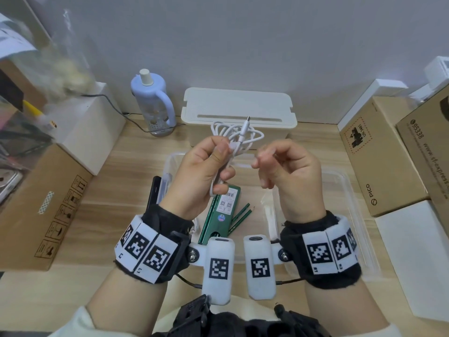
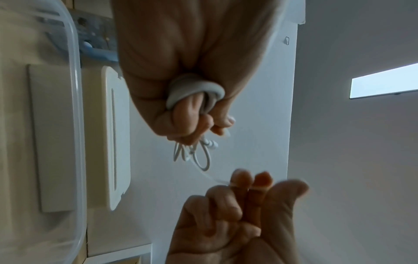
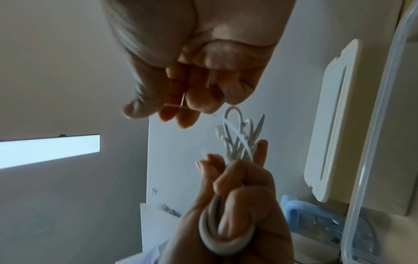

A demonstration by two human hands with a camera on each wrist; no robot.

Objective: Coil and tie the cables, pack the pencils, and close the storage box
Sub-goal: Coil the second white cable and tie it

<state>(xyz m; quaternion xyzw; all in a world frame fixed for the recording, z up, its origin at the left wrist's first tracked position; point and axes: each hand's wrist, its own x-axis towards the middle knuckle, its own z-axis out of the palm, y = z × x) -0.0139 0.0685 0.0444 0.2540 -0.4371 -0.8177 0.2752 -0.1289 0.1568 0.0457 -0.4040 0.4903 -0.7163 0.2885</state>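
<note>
My left hand is raised above the table and grips a coiled white cable. Its loops and a USB plug stick up past the fingers. The bundle's bend wraps round a finger in the left wrist view. My right hand hovers just to the right with curled fingers, pinching a thin pale tie that runs toward the coil. Below the hands, a green pencil box and loose green pencils lie in a clear storage box.
A clear plastic piece, seemingly the lid, lies right of the storage box. Against the wall stand a cream cable box and a blue bottle. Cardboard boxes flank the table on the left and the right. A black phone lies left of the storage box.
</note>
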